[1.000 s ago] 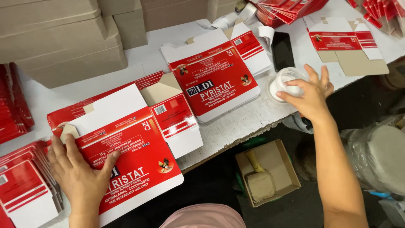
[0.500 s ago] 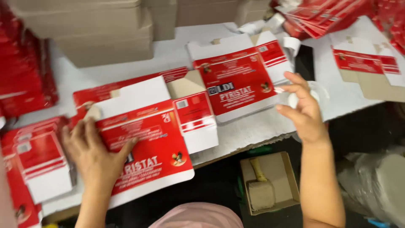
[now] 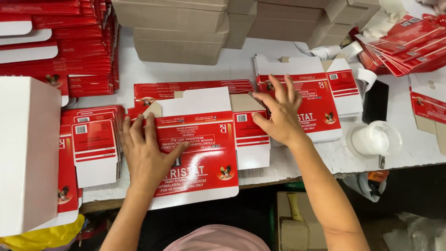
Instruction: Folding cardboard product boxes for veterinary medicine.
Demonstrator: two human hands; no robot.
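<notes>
A flat, unfolded red and white carton (image 3: 204, 144) lies in front of me at the table's near edge. My left hand (image 3: 146, 151) rests palm down on its left half, fingers spread. A second flat carton (image 3: 316, 93) lies further right. My right hand (image 3: 278, 111) presses flat on that second carton's left part, beside the first carton's side flap (image 3: 248, 135). Neither hand grips anything.
Stacks of flat red cartons (image 3: 55, 46) stand at the back left and more (image 3: 90, 148) at the left. Brown cardboard boxes (image 3: 181, 32) line the back. A white cup (image 3: 374, 138) and a black phone (image 3: 375, 101) sit on the right. A white box (image 3: 25, 153) stands near left.
My right hand left the white cup and moved left onto the second carton. The view shifted right; my left hand stayed on the near carton.
</notes>
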